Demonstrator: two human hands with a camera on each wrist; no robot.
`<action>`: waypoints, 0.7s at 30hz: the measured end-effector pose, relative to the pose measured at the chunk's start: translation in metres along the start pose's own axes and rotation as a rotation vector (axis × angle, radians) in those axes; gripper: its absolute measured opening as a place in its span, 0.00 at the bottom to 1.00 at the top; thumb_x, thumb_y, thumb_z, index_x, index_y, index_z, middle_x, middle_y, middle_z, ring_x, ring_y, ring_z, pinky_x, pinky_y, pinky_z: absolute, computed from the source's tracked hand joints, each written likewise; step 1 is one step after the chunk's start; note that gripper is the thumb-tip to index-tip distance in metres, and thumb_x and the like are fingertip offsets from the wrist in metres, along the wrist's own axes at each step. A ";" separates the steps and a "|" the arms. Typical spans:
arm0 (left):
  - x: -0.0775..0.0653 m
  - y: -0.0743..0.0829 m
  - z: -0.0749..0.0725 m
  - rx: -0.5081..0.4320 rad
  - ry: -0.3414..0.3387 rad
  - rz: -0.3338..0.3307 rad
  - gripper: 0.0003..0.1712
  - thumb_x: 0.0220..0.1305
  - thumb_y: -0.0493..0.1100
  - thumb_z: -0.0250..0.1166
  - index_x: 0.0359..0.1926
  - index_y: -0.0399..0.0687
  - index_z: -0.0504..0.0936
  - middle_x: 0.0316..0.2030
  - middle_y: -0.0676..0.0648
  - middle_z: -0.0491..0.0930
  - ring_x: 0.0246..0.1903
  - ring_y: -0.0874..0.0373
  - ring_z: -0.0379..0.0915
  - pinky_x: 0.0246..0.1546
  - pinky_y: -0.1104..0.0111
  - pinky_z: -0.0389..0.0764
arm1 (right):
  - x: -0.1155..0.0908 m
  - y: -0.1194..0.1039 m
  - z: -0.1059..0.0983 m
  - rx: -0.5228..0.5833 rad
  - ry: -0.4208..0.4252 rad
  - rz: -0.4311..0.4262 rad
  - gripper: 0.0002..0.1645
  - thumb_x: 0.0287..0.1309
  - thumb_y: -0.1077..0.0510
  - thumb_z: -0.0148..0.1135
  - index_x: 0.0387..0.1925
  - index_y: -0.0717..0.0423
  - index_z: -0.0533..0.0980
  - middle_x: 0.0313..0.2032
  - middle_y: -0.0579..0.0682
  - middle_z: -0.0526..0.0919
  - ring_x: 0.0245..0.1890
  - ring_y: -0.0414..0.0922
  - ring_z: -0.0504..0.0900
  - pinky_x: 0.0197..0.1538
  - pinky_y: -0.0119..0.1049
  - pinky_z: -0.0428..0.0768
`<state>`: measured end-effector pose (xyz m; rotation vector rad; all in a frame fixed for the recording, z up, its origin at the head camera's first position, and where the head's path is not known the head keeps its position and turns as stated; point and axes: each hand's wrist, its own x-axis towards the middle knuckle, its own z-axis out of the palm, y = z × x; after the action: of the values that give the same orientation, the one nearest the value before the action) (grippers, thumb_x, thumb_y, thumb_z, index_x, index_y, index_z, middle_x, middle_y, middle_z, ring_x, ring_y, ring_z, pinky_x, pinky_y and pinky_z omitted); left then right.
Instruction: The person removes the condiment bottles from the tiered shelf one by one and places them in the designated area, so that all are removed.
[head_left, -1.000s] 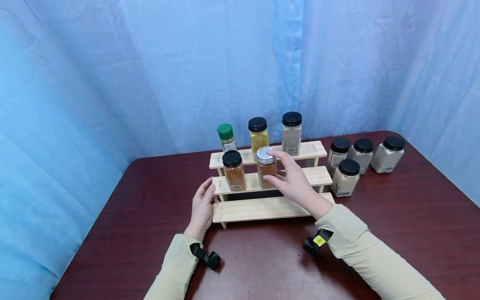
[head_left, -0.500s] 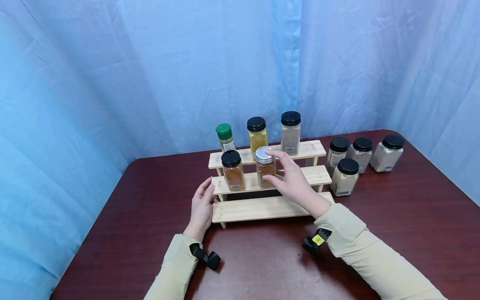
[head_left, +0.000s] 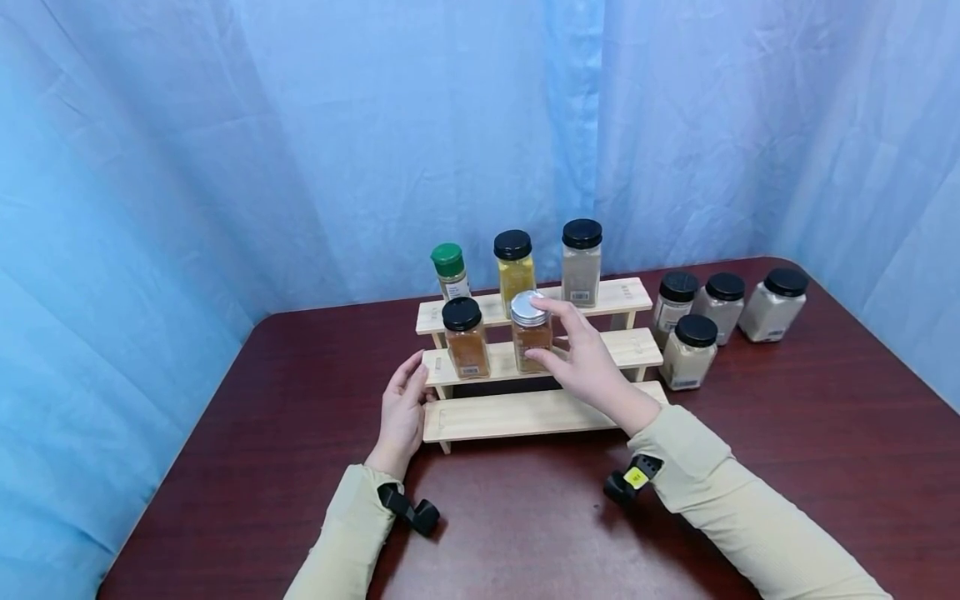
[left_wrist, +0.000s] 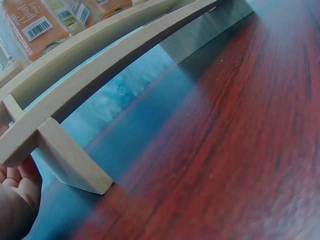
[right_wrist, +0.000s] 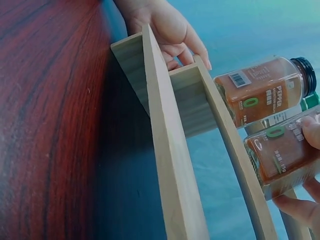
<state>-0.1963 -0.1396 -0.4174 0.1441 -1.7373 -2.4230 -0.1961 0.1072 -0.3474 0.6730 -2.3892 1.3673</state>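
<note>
Nearest, two pale sleeves (head_left: 705, 467) reach over the dark red worktop (head_left: 517, 533), a black camera (head_left: 412, 510) on each wrist. The rack's (head_left: 540, 414) bottom tier lies ahead. The left hand (head_left: 401, 412) holds the left end of the middle tier (head_left: 592, 354), fingers partly hidden. The right hand (head_left: 588, 362) pinches the silver-lidded jar (head_left: 531, 343), upright on that tier, right of an orange jar (head_left: 467, 346). Four black-lidded jars (head_left: 687, 358) stand right of the rack. On the top tier (head_left: 618, 296) are green-lidded (head_left: 449, 265), yellow (head_left: 515, 273) and grey (head_left: 581, 267) jars. Blue curtains (head_left: 420, 125) hang behind.
</note>
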 end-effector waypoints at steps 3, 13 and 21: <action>0.000 0.000 0.000 -0.001 0.000 -0.001 0.24 0.71 0.37 0.51 0.65 0.32 0.64 0.40 0.56 0.76 0.27 0.68 0.66 0.28 0.78 0.67 | -0.001 0.003 0.000 0.039 0.024 0.019 0.39 0.51 0.69 0.67 0.63 0.54 0.61 0.60 0.61 0.67 0.60 0.58 0.69 0.52 0.53 0.78; 0.001 0.000 -0.001 0.013 -0.002 -0.011 0.25 0.71 0.37 0.50 0.66 0.33 0.62 0.42 0.56 0.75 0.27 0.68 0.66 0.28 0.78 0.67 | -0.011 0.008 -0.002 0.187 0.093 0.025 0.39 0.49 0.74 0.66 0.62 0.58 0.61 0.60 0.62 0.68 0.52 0.55 0.75 0.51 0.47 0.79; 0.002 0.000 -0.001 -0.001 0.009 -0.017 0.24 0.71 0.36 0.51 0.65 0.32 0.63 0.40 0.56 0.76 0.26 0.68 0.66 0.27 0.78 0.67 | -0.021 0.009 -0.006 0.160 0.114 -0.034 0.41 0.44 0.76 0.69 0.61 0.61 0.64 0.59 0.62 0.69 0.56 0.55 0.73 0.46 0.42 0.81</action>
<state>-0.1979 -0.1407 -0.4179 0.1699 -1.7379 -2.4321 -0.1829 0.1216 -0.3615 0.6550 -2.1881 1.5514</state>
